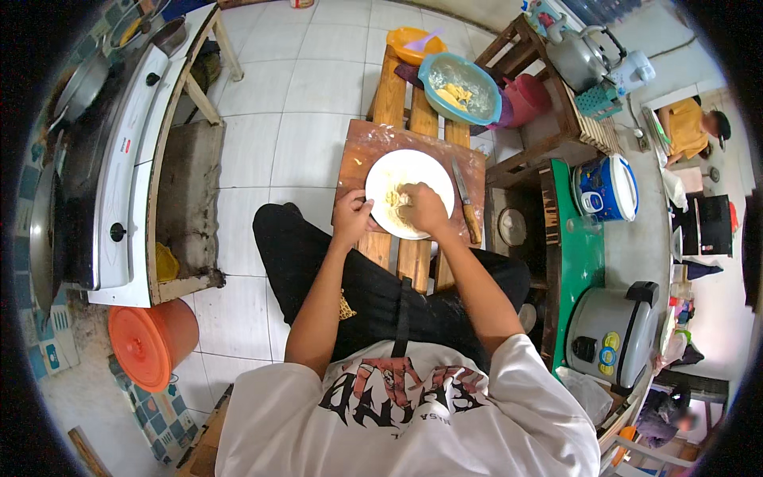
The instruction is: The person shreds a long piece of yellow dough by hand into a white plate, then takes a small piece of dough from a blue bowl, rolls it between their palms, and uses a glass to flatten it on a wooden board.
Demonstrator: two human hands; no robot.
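A white plate [435,180] rests on a dark wooden board [358,151] in front of me. My left hand [352,218] pinches the plate's left rim between thumb and fingers. Over the plate's middle, my right hand [424,210] has its fingers curled down into a pale, crumbly floury mixture [394,188]. Its fingertips are partly hidden by the mixture and the hand itself. To the plate's right, a knife [467,200] with a wooden handle lies on the board. Beyond the board, a blue bowl [437,75] holds yellow pieces of food [455,95].
The board lies across a slatted wooden bench [413,258]. An orange bowl [405,40] stands behind the blue one. A white stove [131,183] and a lidded orange bucket [147,342] are at left. A rice cooker [608,334] and a kettle [580,52] stand at right.
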